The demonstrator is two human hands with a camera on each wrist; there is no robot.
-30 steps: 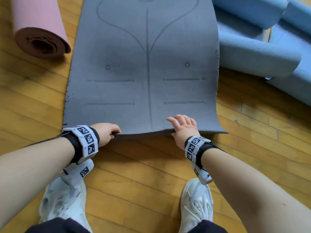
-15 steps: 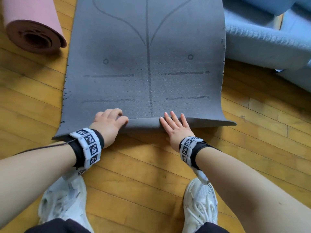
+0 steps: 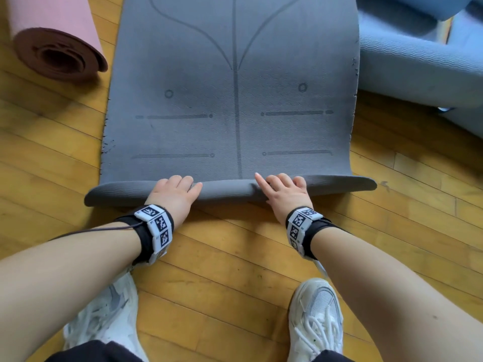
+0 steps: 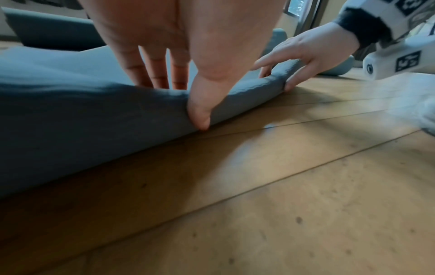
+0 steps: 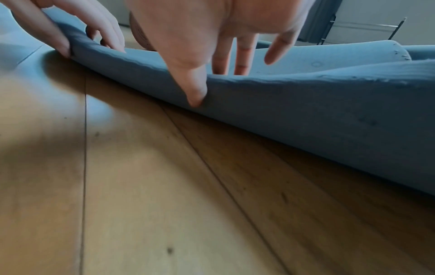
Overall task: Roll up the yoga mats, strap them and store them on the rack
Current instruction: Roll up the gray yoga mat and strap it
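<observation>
Since a second back, the near edge of the grey yoga mat (image 3: 235,105) has been flipped over from flat into a first small fold, and both hands have been slid inward onto it. That fold is being held down so the roll starts tight; let go now and it'd probably spring flat again.

Left hand (image 3: 174,191) is curled over the fold, fingers (image 4: 155,74) close together on top and the thumb tucked under at the floor side, so the mat is pinched. Right hand (image 3: 283,192) is doing the same: fingers (image 5: 242,55) a bit spread on top, thumb pressed against the fold's front. Hands are kept either side of the printed centre line, likely so the roll stays straight.

Most of the grey mat is laid out flat on the wooden floor (image 3: 235,257).

Count: one grey mat being rolled, one pink mat (image 3: 52,40) already rolled at the left, and blue mats (image 3: 418,66) piled loosely at the right, at least two by the look of it, hard to be sure. Two white sneakers (image 3: 316,320). No strap or rack can be seen.
</observation>
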